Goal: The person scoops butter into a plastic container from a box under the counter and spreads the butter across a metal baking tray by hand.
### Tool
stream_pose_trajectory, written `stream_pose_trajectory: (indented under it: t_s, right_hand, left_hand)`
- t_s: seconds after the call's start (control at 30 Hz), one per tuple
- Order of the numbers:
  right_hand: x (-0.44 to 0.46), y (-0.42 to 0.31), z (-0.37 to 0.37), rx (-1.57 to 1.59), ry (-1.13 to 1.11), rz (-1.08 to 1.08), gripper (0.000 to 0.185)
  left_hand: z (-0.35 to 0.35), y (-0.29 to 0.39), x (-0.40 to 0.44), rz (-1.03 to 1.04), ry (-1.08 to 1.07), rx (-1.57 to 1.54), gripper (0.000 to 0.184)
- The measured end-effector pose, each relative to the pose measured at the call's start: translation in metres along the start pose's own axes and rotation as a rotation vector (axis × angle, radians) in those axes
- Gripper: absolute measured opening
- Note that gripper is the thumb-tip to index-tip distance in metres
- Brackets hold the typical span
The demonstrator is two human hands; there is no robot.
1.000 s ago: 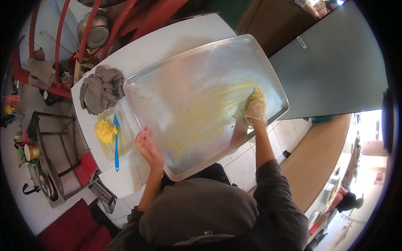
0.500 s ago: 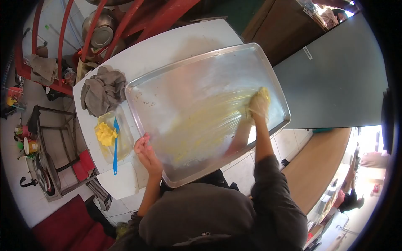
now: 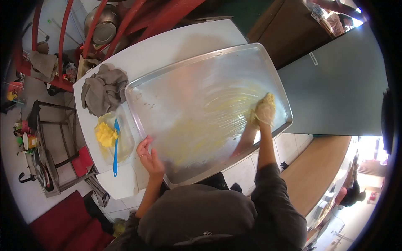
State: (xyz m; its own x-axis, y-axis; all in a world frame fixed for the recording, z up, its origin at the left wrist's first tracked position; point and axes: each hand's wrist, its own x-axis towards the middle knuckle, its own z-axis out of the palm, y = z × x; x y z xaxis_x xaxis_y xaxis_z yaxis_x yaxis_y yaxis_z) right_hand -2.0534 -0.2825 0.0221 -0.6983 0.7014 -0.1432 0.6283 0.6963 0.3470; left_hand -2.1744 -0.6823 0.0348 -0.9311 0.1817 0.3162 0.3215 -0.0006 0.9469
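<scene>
The big tray (image 3: 176, 94) is under the right hand's (image 3: 265, 113) bunched fingers; grip unclear. The left hand's (image 3: 150, 158) loosely bent fingers touch its left edge. White table (image 3: 209, 33) below, red bars (image 3: 127, 27) far left.

red bars (image 3: 167, 16), upper left of the frame | steel bowl (image 3: 104, 32) behind them | brown cabinet (image 3: 289, 33), upper right | grey panel (image 3: 335, 83), right | dark red fabric (image 3: 63, 221), lower left

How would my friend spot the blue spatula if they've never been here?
Find the big metal tray on the white table. Beside it, near the crumpled cloth, sits a clear dish. The spatula lies across that dish: long, thin and bright blue, handle poking past the edge, unlike the yellow lump beside it.
</scene>
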Motion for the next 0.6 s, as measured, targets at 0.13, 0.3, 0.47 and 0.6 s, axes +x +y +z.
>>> stream_pose_trajectory:
  t_s: [0.13, 0.3, 0.47, 0.6]
  right_hand:
    - [-0.041, -0.133, -0.027, 0.410, -0.087, -0.282, 0.051]
    - [-0.134, -0.204, -0.051, 0.632, 0.180, -0.878, 0.048]
    - [-0.078, -0.121, -0.082, 2.542, -0.405, -0.183, 0.050]
    - [-0.062, -0.118, -0.075, 2.864, -0.236, -0.427, 0.050]
  left_hand:
    - [0.002, -0.003, -0.001, 0.027, 0.001, 0.016, 0.036]
    - [0.003, 0.004, 0.003, 0.030, 0.023, 0.014, 0.039]
    - [0.031, 0.045, -0.007, 0.387, -0.232, 0.389, 0.050]
    - [0.105, 0.101, 0.001, 0.436, -0.547, 0.563, 0.048]
